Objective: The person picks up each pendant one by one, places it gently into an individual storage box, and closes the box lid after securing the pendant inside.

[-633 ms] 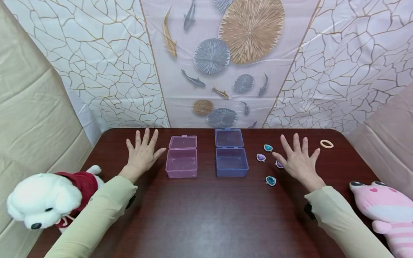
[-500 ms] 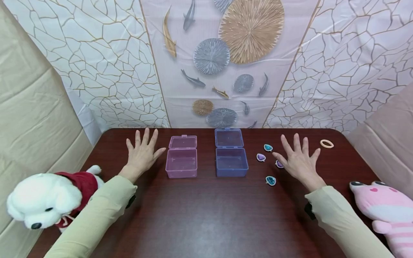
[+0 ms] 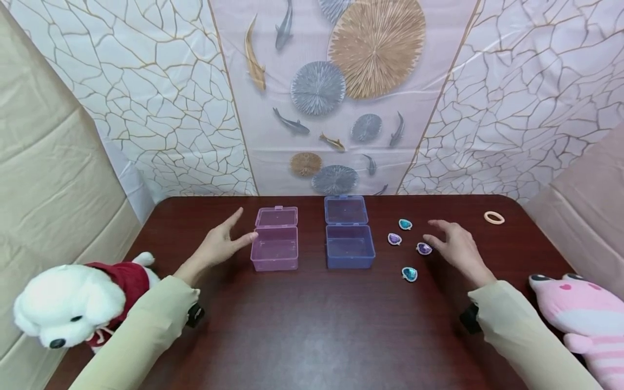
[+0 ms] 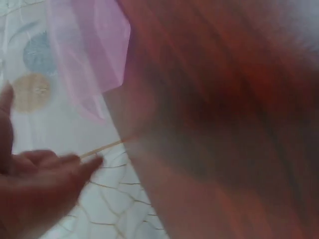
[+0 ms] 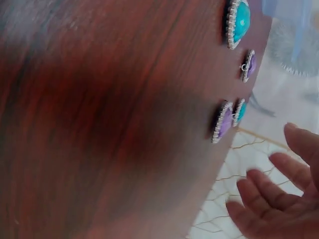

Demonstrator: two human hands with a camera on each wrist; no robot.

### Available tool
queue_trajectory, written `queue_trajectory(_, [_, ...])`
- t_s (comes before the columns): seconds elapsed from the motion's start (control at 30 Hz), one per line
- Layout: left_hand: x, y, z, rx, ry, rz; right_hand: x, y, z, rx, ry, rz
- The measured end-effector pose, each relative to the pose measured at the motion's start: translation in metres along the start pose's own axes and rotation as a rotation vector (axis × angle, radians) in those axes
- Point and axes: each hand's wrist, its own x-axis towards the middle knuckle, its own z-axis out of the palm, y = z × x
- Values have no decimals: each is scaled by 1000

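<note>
My left hand (image 3: 218, 248) is raised left of a pink clear plastic box (image 3: 274, 249), its thumb tip overlapping the box's left edge in the head view. Its fingers are extended and hold nothing. Right of that box stands a blue clear plastic box (image 3: 350, 248); both lids are flipped up. My right hand (image 3: 457, 246) hovers beside the heart-shaped pendants, fingers loosely bent and holding nothing. Nearest to it lies a purple pendant (image 3: 424, 248). Another purple pendant (image 3: 394, 239), a teal pendant (image 3: 405, 224) and a larger-looking teal pendant (image 5: 239, 24) lie left of it.
A light wooden ring (image 3: 494, 218) lies at the table's back right. A white plush dog (image 3: 68, 303) in a red garment sits at the left edge, a pink plush toy (image 3: 580, 309) at the right edge. A patterned cloth (image 3: 317, 108) hangs behind the dark table (image 3: 312, 330).
Both hands have turned from flat, spread palms-down to thumb-up, relaxed poses. The left thumb has come closer to the pink box. The nearest purple pendant is now uncovered by the right hand.
</note>
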Motion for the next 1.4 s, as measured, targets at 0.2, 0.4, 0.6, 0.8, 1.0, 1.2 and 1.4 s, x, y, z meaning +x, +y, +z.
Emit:
queue_trajectory(0.2, [-4, -12, 11, -405, -156, 61, 5, 10, 4, 118, -154, 60])
queue_trajectory(0.4, [-4, -21, 18, -518, -218, 61, 5, 14, 10, 128, -212, 68])
queue_trajectory(0.6, [-3, -23, 22, -568, -242, 89, 4, 16, 12, 117, -217, 81])
queue_trajectory(0.8, [-3, -23, 26, -606, -240, 89, 3, 15, 11, 124, -235, 100])
queue_trajectory(1.0, [-3, -23, 29, -644, -235, 85, -1, 17, 12, 151, -225, 125])
queue_trajectory(1.2, [-3, -22, 30, -638, -224, 61, -4, 18, 9, 402, -188, 168])
queue_trajectory(1.4, [-3, -21, 31, -648, -232, 65, 4, -16, -1, 700, -99, 62])
